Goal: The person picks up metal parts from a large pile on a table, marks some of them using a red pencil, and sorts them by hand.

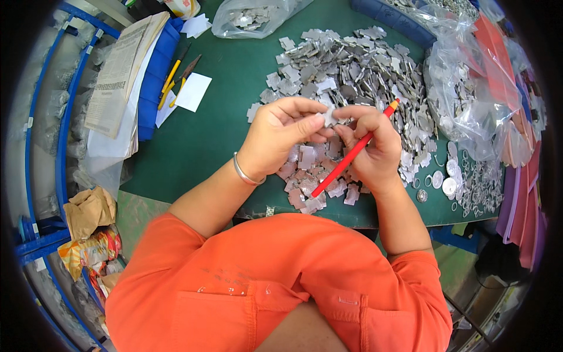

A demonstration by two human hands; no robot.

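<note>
Over the green table, my left hand (287, 132) pinches a small notched metal plate (328, 119) between thumb and fingers. My right hand (375, 146) meets it from the other side, its fingertips at the plate's edge. A red pencil (346, 161) is tucked across the right hand's fingers, its orange end pointing up and right. Beyond both hands spreads a large heap of grey metal plates (358, 73). Nearer to me, below the hands, lies a smaller group of similar plates (308, 176), some under the pencil.
Washers (449, 186) and small rings (478, 193) lie at the right. Clear plastic bags (469, 100) of parts stand behind them. At the left are yellow-handled pliers (182, 79), a white card (193, 92) and a blue bin (157, 76) with newspaper. Another bag (252, 20) sits at the back.
</note>
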